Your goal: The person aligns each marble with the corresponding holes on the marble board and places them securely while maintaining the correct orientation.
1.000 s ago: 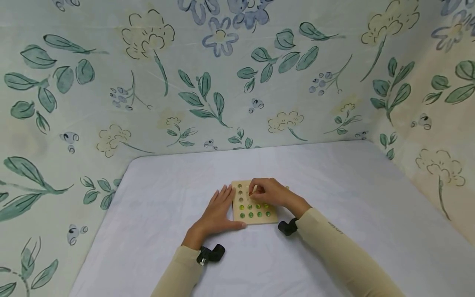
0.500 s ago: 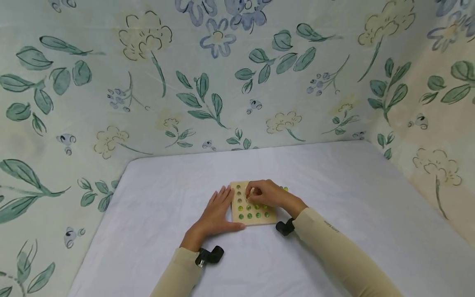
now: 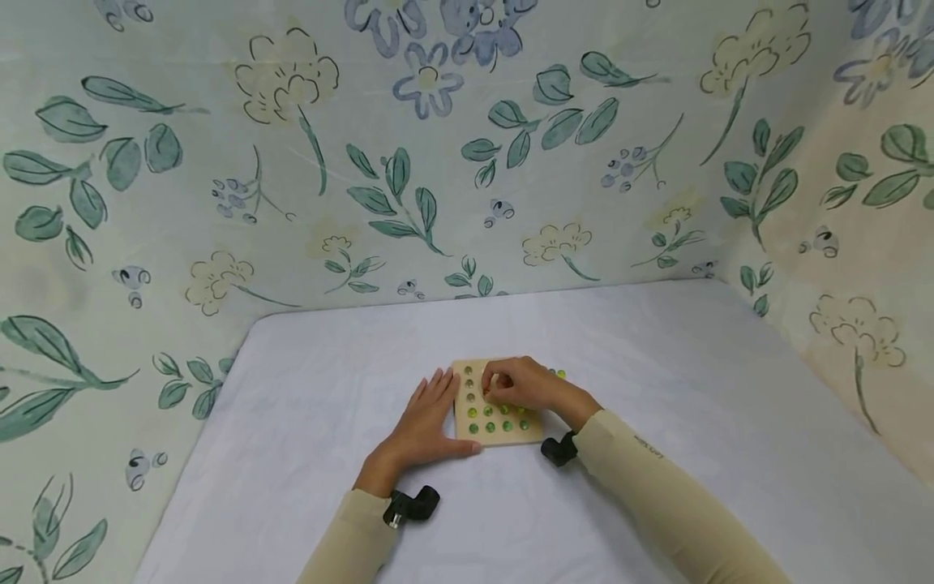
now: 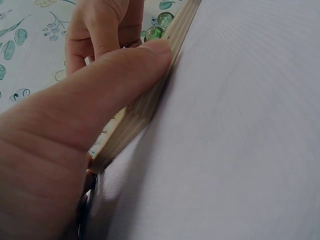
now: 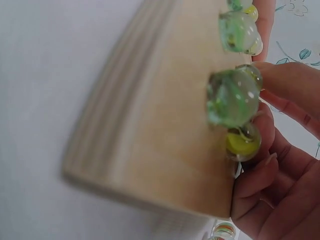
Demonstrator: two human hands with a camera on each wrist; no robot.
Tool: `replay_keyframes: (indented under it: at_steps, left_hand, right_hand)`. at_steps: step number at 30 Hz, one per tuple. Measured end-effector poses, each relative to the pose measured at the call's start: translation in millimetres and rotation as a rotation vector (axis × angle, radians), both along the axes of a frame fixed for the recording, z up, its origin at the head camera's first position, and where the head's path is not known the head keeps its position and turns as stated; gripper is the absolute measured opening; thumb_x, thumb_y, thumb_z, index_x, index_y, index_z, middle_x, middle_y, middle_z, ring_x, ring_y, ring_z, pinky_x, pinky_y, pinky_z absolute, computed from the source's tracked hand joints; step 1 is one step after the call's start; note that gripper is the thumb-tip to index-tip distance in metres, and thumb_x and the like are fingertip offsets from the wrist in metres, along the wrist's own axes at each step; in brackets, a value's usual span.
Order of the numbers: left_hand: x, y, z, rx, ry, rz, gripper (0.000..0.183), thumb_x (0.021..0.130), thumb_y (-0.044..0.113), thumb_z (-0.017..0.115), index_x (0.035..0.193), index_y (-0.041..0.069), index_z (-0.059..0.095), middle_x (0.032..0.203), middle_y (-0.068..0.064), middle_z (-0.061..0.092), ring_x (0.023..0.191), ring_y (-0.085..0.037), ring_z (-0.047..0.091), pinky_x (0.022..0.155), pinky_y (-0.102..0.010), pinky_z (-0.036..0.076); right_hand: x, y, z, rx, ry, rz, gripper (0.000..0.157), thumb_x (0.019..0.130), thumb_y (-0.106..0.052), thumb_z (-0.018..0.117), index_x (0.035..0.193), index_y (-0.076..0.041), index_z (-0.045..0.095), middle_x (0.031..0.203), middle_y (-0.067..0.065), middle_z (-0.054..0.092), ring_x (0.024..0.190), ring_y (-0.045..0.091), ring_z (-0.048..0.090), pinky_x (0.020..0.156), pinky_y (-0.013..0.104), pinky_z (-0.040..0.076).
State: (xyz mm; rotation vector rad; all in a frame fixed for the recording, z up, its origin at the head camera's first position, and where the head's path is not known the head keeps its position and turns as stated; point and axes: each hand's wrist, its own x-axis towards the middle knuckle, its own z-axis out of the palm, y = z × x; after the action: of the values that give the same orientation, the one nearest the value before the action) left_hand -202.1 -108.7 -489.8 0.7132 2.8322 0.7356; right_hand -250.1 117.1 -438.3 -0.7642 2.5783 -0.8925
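A square wooden board [image 3: 503, 439] lies on the white-covered table, with rows of glass marbles in its hollows. Green marbles [image 3: 490, 427] fill the near row, and a yellow marble [image 3: 473, 413] sits in the row behind. My left hand [image 3: 425, 418] rests along the board's left side, fingers straight and thumb at the near edge. Over the board's middle, my right hand [image 3: 521, 383] pinches with curled thumb and fingers, seemingly round a small marble mostly hidden by the fingers. In the right wrist view, its fingers are close behind a green marble [image 5: 233, 97] and a yellow-streaked marble [image 5: 243, 140].
Loose yellow-green marbles [image 3: 560, 374] show just beyond the right hand. An orange-striped marble [image 5: 224, 231] lies past the board's edge in the right wrist view. White cloth covers the table [image 3: 350, 349]; a flower-patterned backdrop [image 3: 306, 203] stands behind it.
The right hand's fingers have shifted slightly left and lower onto the board; the small orange-tinted thing glimpsed between them earlier is now hidden. The left hand stays in place.
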Motion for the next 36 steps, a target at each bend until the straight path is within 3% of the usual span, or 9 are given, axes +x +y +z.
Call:
replay_keyframes:
  at_steps: [36]
  left_hand:
    - [-1.8,-1.0,-4.4,-0.001,-0.002,0.002,0.120,0.070,0.077,0.063,0.156,0.011,0.011,0.162,-0.001,0.006,0.148,-0.015,-0.005,0.119,-0.035,-0.005]
  right_hand:
    - [-1.7,-0.6,-0.9,0.022,-0.023,-0.002,0.006,0.090,-0.019,0.069,0.095,-0.021,0.067,0.069,-0.001,0.056,0.062,0.014,0.051,0.057,0.026,0.042]
